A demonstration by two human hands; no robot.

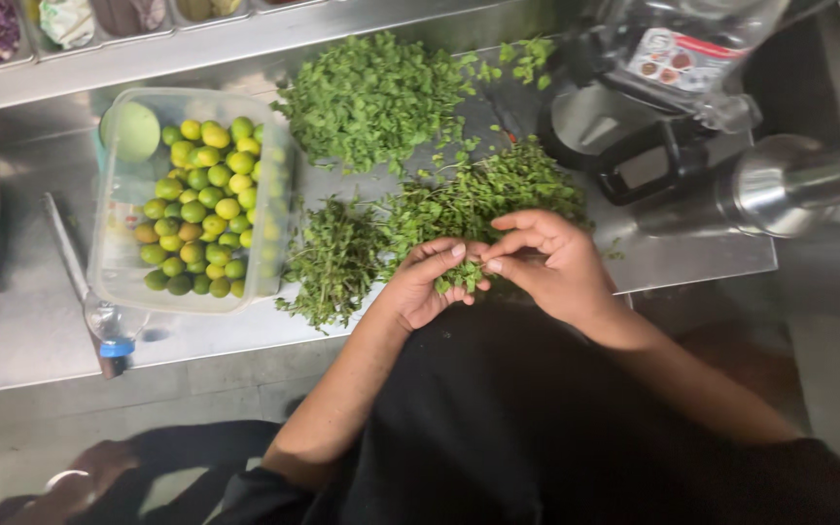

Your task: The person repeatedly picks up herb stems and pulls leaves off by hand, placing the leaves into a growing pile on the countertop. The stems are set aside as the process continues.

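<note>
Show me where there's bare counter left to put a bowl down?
Bare steel counter shows left of the clear tub of limes, toward the bottle. Another strip lies right of the herb bunch, below the blender. The middle is crowded: leaf pile, stems, left hand and right hand.

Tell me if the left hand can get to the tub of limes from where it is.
Probably yes: the left hand holds a herb sprig, and only a low herb pile lies before the open tub of limes.
</note>
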